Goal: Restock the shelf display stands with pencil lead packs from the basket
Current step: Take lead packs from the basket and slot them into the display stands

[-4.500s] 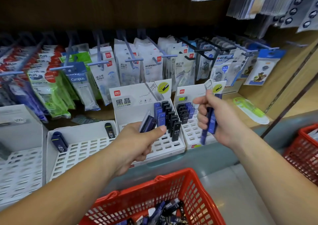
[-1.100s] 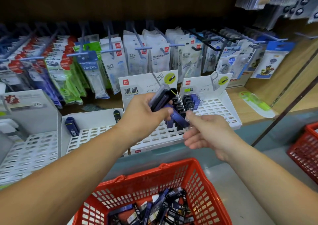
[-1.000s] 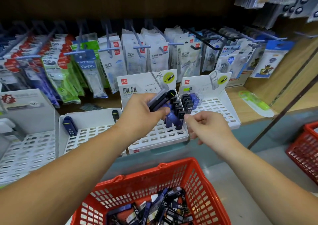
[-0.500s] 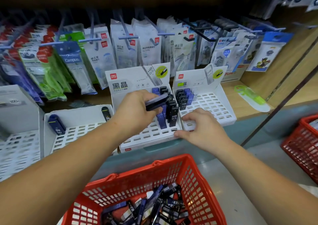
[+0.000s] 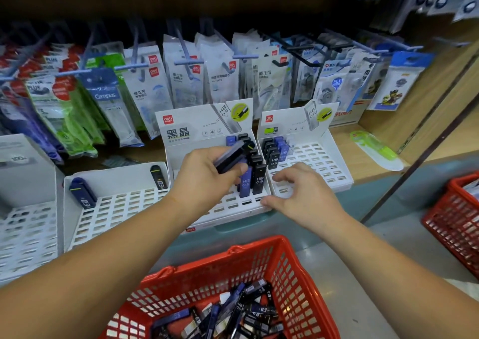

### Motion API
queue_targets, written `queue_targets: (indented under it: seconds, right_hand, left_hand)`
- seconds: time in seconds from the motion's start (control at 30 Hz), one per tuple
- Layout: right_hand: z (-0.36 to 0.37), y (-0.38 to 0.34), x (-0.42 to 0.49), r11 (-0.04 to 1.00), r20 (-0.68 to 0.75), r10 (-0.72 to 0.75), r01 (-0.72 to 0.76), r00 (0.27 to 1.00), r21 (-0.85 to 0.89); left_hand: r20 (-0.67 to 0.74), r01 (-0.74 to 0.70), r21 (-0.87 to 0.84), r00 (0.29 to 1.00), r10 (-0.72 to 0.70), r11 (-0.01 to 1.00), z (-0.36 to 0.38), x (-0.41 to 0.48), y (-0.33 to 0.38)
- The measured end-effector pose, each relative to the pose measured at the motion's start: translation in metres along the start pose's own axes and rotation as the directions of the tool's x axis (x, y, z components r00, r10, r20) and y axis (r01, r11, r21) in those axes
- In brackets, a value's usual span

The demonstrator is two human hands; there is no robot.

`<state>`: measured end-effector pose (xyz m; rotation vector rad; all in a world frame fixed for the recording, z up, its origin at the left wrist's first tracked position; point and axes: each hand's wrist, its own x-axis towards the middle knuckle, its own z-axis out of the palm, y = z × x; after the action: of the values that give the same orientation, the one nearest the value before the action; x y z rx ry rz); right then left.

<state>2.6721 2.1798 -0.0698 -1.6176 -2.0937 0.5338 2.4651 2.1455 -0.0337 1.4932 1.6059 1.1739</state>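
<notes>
My left hand (image 5: 204,180) grips a small bundle of pencil lead packs (image 5: 229,155) above the middle white display stand (image 5: 228,209). Blue and black HB 0.5 packs (image 5: 252,180) stand upright in that stand's slots. My right hand (image 5: 303,190) holds nothing; its fingers rest on the front of the right display stand (image 5: 324,162), with the thumb at the middle stand's front corner. A few packs stand at the back of the right stand. The red basket (image 5: 293,268) below holds many loose packs (image 5: 233,312).
A left display stand (image 5: 114,209) holds two packs, and another white stand (image 5: 26,229) sits at the far left. Hanging correction-tape packets (image 5: 181,79) line the back on hooks. A green correction tape (image 5: 375,149) lies on the wooden shelf. A second red basket (image 5: 456,222) is at right.
My right hand set a blue pack into the middle stand, let go, and came down to rest on the stands' front edge. The left hand lowered slightly with its bundle.
</notes>
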Motion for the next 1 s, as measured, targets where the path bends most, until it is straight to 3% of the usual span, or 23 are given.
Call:
queue_targets:
  seconds: [0.07,0.13,0.2,0.27,0.4,0.6,0.83,1.0]
  right_hand:
    - [-0.003,-0.007,0.001,0.994,-0.11,-0.046,0.056,0.993,0.096]
    - [-0.008,-0.024,0.001,0.949,-0.212,-0.04,0.104,0.976,0.297]
    - [-0.017,-0.046,-0.003,0.818,-0.135,-0.001,0.078,0.991,0.569]
    - [-0.023,-0.06,-0.007,0.722,-0.002,-0.046,0.035,0.999,0.691]
    - [-0.022,-0.067,-0.015,0.671,0.159,-0.163,-0.009,0.974,0.741]
    - [-0.025,-0.068,-0.018,0.519,0.201,-0.154,-0.094,0.967,0.85]
    - [-0.022,-0.058,-0.013,0.399,0.286,-0.086,-0.23,0.954,0.888]
    - [-0.023,-0.059,-0.01,0.376,0.278,-0.028,-0.248,0.96,0.893]
  left_hand:
    - [-0.025,0.049,-0.088,0.998,-0.051,0.995,-0.007,-0.003,0.007]
    - [0.072,0.156,-0.182,0.987,-0.145,0.971,-0.015,-0.007,0.013]
    - [0.269,0.279,-0.247,0.94,-0.211,0.928,-0.021,-0.012,0.015]
    - [0.42,0.34,-0.28,0.884,-0.204,0.898,-0.024,-0.019,0.016]
    - [0.53,0.374,-0.256,0.825,-0.193,0.891,-0.027,-0.026,0.015]
    - [0.621,0.373,-0.227,0.767,-0.161,0.9,-0.032,-0.029,0.017]
    - [0.577,0.344,-0.187,0.796,-0.181,0.92,-0.032,-0.027,0.012]
    - [0.565,0.396,-0.22,0.797,-0.215,0.891,-0.031,-0.024,0.008]
